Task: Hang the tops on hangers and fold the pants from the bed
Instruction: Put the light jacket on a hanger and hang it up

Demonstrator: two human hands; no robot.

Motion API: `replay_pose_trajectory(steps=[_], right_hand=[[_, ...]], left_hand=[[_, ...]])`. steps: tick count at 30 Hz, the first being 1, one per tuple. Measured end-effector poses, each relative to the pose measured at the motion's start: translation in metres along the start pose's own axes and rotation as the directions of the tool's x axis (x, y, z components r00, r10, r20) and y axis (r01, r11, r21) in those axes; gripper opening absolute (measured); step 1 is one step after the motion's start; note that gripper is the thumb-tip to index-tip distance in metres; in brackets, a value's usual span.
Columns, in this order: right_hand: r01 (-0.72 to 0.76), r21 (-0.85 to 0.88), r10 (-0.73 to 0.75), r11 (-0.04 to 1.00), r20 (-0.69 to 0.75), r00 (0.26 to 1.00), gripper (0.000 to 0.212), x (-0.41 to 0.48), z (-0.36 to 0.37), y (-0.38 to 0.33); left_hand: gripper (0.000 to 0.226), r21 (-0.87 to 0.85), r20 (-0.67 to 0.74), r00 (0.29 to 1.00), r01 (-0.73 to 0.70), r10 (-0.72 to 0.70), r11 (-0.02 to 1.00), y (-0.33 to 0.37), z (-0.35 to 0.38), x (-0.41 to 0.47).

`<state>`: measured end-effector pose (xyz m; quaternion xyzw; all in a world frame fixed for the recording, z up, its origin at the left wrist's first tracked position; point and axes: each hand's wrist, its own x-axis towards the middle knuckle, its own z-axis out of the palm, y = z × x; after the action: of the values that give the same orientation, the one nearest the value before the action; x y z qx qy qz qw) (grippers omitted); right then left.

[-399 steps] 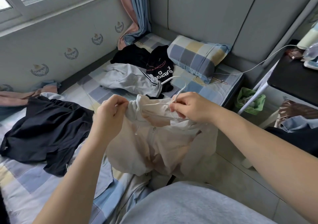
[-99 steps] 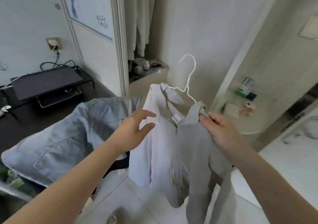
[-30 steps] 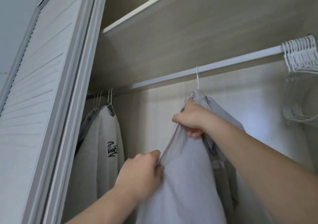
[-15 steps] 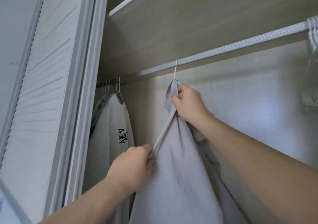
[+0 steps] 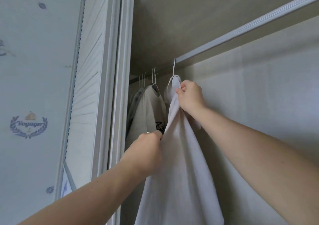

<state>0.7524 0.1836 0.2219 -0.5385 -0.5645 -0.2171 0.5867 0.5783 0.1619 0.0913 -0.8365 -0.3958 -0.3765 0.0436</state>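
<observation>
i'm looking up into an open wardrobe. the pale grey top [image 5: 181, 164] hangs from a white wire hanger [image 5: 174, 67], and the hanger's hook sits up at the wardrobe rail [image 5: 241, 33]; i can't tell how far it goes over the rail. the right hand [image 5: 189, 95] is raised at the top's neck just under the hook, its fingers [image 5: 181, 89] curled tight and pinching a fold of the collar. the left hand [image 5: 146, 148] is lower and to the left, its fingers [image 5: 158, 135] closed on the top's near edge at the shoulder, so the cloth runs taut in a straight line between the two hands. below the left hand the top falls loose and out of view at the bottom.

just left of it, on the same rail, hangs a light top with black lettering [image 5: 148, 114], partly hidden behind the grey one. a few more thin hanger hooks [image 5: 143, 79] show further left. a wooden shelf [image 5: 207, 8] runs above the rail. the louvred wardrobe door [image 5: 89, 86] stands at the left, and beyond it is a wall with a blue "voyager" emblem [image 5: 28, 126].
</observation>
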Motion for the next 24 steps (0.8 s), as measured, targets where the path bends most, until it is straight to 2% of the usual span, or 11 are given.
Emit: replay_pose_trajectory(steps=[9,13,17,20,24], right_hand=[[-0.072,0.044,0.067,0.996,0.119,0.991,0.015,0.020,0.078,0.001],[-0.089,0.055,0.080,0.995,0.145,0.986,0.011,0.027,0.095,0.001],[-0.097,0.072,0.085,0.993,0.148,0.985,0.017,0.027,0.100,0.013],[-0.077,0.121,0.051,0.990,0.201,0.978,0.030,0.019,0.095,0.021],[-0.035,0.199,-0.017,0.979,0.254,0.967,0.045,-0.001,0.076,0.022]], left_hand=[[0.020,-0.017,0.034,0.993,0.116,-0.116,0.993,-0.016,0.005,0.021],[0.021,0.067,0.049,0.988,0.144,-0.148,0.987,-0.018,0.004,0.028],[0.023,0.119,0.048,0.989,0.132,-0.138,0.984,-0.014,-0.002,0.029],[0.027,0.141,0.044,0.993,0.105,-0.112,0.985,-0.012,-0.006,0.021],[0.029,0.157,-0.007,1.000,0.018,-0.017,0.987,-0.009,-0.025,0.002]])
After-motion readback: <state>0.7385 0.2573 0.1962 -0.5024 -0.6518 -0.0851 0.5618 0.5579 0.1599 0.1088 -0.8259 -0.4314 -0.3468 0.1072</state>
